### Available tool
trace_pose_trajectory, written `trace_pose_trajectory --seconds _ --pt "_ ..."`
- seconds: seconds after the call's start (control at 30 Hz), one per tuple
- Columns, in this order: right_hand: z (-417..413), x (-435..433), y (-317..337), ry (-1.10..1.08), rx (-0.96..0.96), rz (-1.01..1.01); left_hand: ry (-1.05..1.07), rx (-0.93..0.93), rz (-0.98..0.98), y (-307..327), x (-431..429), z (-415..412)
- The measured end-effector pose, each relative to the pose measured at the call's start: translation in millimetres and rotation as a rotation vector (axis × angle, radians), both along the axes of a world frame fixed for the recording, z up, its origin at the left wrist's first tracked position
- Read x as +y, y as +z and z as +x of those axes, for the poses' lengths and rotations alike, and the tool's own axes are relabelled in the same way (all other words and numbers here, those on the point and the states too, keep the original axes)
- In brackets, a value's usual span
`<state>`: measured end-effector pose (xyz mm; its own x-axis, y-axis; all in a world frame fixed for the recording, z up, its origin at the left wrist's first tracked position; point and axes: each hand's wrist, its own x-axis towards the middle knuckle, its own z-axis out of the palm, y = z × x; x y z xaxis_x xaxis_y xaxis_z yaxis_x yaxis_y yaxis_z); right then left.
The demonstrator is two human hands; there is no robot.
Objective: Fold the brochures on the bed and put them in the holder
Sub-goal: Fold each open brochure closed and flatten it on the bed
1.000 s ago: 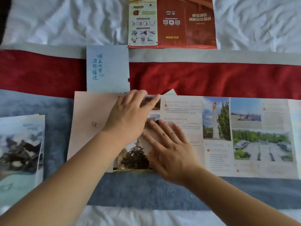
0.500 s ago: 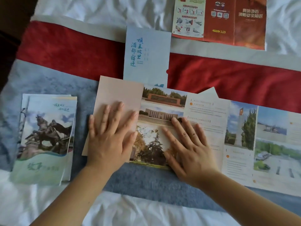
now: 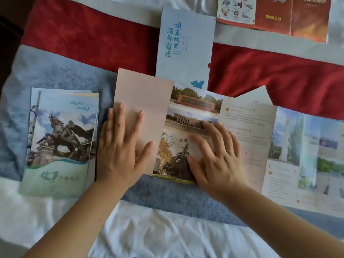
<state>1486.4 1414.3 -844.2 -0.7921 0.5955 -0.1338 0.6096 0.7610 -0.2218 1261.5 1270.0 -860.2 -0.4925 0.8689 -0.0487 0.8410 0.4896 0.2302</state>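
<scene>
A long unfolded brochure (image 3: pixel 247 138) with photos and text panels lies across the bed, running off the right edge. Its leftmost panel (image 3: pixel 143 94), plain pink, is folded over. My left hand (image 3: pixel 121 146) presses flat on that pink panel, fingers straight. My right hand (image 3: pixel 216 155) rests flat on the photo panel beside it, fingers spread. A pale blue holder (image 3: pixel 186 47) with blue lettering lies just beyond the brochure, its lower end tucked under the brochure's top edge. A stack of folded brochures (image 3: pixel 61 138) with a horse statue cover lies to the left.
A red and white leaflet (image 3: pixel 290 15) lies unfolded at the top right. The bed has a red runner (image 3: pixel 89 41), a blue-grey band (image 3: pixel 55 71) and white sheets (image 3: pixel 167 233). A dark gap beyond the bed edge shows at far left.
My left hand slid left from the fold onto the pink panel and now presses flat there. The right hand stays on the photo panel. The camera view shifted left and closer.
</scene>
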Motion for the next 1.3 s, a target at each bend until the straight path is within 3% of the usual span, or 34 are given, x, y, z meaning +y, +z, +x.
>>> trace_pose_trajectory --seconds 0.23,0.63,0.73,1.03,1.3 --pt "-78.0 18.1 -7.4 -0.119 0.029 0.043 0.02 -0.044 0.069 -6.1 -0.8 1.2" --pt "-81.8 25.6 -17.2 -0.081 -0.038 0.055 0.025 0.006 0.008 -12.8 0.5 0.6" --pt "-65.1 28.7 -7.4 -0.038 -0.066 0.027 0.035 0.009 -0.014 -11.6 1.0 1.1" --pt "85.5 52.7 4.4 -0.26 -0.233 0.078 0.048 0.006 0.017 -8.6 1.7 4.0" --pt "93.2 55.2 -19.2 -0.249 -0.135 0.124 0.09 -0.096 -0.02 4.3 5.8 13.5"
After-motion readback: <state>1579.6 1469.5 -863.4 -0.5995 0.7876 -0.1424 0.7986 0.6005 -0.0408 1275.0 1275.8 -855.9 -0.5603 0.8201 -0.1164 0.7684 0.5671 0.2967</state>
